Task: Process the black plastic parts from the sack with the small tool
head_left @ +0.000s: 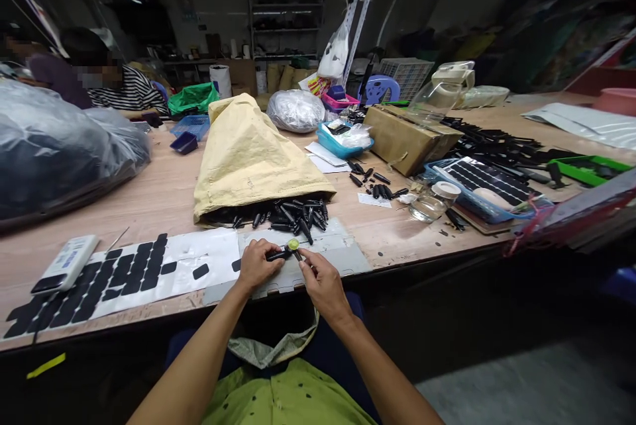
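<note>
My left hand [259,265] is closed around a black tube-shaped part [278,255] above the grey board [348,254]. Opposite it, my right hand [322,281] pinches a thin dark stick-like piece [299,255]. Between the two hands, at the ends of these pieces, sits a small round yellow-green thing [293,244]; which piece it belongs to I cannot tell. Just beyond my hands, many similar black parts [298,214] spill from the mouth of a yellow sack [253,160]. Left of my left hand lies a white sheet [218,249] with black rounded stickers [132,273].
A white device [67,263] rests at the left on the stickers. Farther back are a large plastic bag [64,147], a cardboard box [407,137] and a blue tray [342,140]. At right stands a clear jar [434,203]. Another person [132,91] sits across the table.
</note>
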A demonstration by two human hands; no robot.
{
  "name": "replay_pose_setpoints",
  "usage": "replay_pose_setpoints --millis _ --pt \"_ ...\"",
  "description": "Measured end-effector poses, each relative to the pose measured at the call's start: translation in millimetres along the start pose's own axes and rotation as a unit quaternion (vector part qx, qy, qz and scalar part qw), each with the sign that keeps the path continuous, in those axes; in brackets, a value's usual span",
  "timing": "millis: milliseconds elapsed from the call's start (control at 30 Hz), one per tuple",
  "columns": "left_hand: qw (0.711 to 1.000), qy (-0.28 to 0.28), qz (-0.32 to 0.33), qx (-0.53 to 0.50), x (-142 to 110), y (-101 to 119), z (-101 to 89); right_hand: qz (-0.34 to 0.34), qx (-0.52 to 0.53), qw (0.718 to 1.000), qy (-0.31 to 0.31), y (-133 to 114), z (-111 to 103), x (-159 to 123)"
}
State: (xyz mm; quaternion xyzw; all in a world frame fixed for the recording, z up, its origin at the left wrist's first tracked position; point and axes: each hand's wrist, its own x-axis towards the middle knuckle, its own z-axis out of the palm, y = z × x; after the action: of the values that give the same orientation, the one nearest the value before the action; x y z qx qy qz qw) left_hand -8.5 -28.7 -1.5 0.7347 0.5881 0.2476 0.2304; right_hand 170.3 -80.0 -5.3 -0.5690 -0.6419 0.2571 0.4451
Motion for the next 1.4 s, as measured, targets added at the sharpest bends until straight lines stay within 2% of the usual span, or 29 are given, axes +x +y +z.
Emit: replay_pose_setpoints --millis 233,367,567,733,800,867,933,1000,1100,1167,1233,1400 --pt "1.000 -0.009 0.000 -0.002 0.5 -1.7 1.1 -0.051 -0.034 0.998 0.001 -12.9 7.4 -2.2" --pt "1.000 -0.009 -0.005 -0.002 0.4 -1.6 1.2 -0.027 -0.082 0.996 -0.038 -12.1 9.5 -4.5" --pt "1.000 -0.004 -0.006 -0.012 0.7 -0.9 1.0 -0.029 -0.064 0.997 0.009 -12.3 3.0 0.3" --pt "1.000 -0.003 -0.010 -0.013 0.1 0.4 0.2 0.006 -0.055 0.998 -0.022 -7.7 3.2 -2.7" --pt "1.000 -0.006 -0.009 -0.012 -0.3 1.2 -0.6 0.015 -0.048 0.999 -0.010 -3.7 -2.2 1.1" --pt "1.000 -0.007 -0.006 -0.009 -0.7 2.0 -1.2 0.029 -0.062 0.997 0.031 2.3 -14.4 11.5" --pt "1.000 -0.009 -0.004 -0.001 -1.0 2.8 -1.6 0.062 -0.111 0.989 0.081 11.5 -32.3 28.0" --pt "1.000 -0.014 -0.001 0.009 -1.2 3.6 -1.9 0.114 -0.193 0.967 0.123 24.1 -52.1 47.3" --pt "1.000 -0.019 0.004 0.019 -1.4 4.9 -2.6 0.205 -0.310 0.921 0.112 45.6 -75.2 72.2" --pt "1.000 -0.021 0.006 0.021 -1.4 5.3 -2.9 0.237 -0.353 0.900 0.093 57.9 -81.3 81.6" --pt "1.000 -0.022 0.006 0.021 -1.2 5.1 -3.0 0.234 -0.382 0.889 0.091 66.7 -79.9 84.8" --pt "0.999 -0.033 0.013 0.016 -0.1 5.1 -4.9 0.153 -0.460 0.866 0.125 77.3 -66.1 80.4"
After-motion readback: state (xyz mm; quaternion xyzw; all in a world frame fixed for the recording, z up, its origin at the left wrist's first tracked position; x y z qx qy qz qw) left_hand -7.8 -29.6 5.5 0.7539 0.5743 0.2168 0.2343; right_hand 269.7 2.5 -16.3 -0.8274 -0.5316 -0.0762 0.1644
